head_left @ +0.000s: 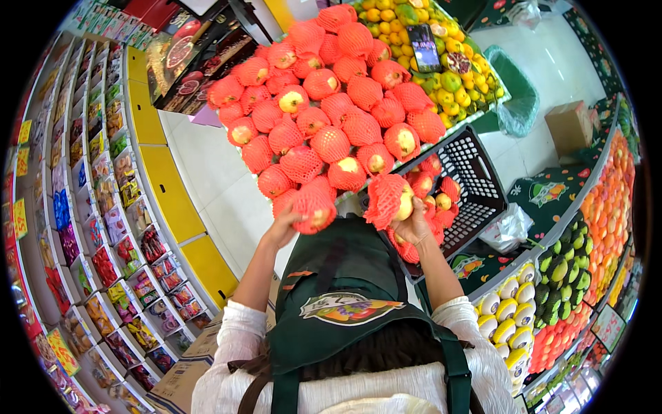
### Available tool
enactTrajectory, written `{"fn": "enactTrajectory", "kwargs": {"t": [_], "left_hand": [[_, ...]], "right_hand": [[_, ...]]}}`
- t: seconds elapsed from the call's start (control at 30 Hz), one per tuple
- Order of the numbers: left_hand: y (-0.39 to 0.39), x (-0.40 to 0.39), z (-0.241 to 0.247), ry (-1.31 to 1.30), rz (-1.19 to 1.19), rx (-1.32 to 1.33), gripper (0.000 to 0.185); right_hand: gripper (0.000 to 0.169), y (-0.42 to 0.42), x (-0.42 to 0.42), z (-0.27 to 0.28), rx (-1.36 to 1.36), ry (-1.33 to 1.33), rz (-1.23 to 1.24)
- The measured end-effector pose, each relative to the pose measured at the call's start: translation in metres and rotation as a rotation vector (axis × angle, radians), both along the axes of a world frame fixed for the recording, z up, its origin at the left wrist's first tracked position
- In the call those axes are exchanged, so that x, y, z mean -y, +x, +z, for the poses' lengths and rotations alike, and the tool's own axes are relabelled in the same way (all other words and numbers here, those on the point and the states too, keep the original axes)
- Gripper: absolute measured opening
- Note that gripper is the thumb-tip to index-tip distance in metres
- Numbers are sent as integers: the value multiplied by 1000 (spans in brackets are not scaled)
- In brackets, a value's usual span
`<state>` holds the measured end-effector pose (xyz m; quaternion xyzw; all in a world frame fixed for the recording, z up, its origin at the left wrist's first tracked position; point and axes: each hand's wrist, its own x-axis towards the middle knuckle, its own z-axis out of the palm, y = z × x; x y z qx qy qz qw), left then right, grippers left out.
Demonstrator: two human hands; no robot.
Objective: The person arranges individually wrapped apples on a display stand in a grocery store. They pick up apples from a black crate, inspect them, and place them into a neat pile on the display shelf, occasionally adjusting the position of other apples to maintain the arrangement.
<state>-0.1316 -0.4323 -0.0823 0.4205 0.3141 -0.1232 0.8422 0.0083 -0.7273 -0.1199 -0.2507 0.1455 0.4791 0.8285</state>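
Observation:
My left hand point(282, 226) grips a pomegranate in a red foam net point(314, 213) at the near edge of a heaped display of netted pomegranates point(331, 145). In my right hand point(414, 222) is another pomegranate point(406, 203), its yellowish skin partly bare and a red foam net point(384, 199) around its other side. Beneath and beyond my right hand stands a black plastic crate point(473, 181) holding more netted pomegranates point(449, 189). Both hands are in front of my dark green apron point(336, 274).
A smartphone point(424, 48) lies on the citrus fruit point(451, 80) behind the pomegranates. Shelves of packaged snacks point(111, 207) with yellow lower panels point(170, 194) line the left. On the right are a cardboard box point(568, 127), a lined green bin point(512, 93) and fruit displays point(563, 269).

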Motion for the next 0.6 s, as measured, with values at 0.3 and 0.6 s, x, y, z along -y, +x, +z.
{"fn": "enactTrajectory", "kwargs": {"t": [0.3,0.6], "left_hand": [[-35,15,45,-304,-79,288,85],[-89,-4,-4,-345,207,114,72]], "right_hand": [[58,-21,-107,41,234,-427,162],[82,-56,-183,-11,431,-871,195]]}}
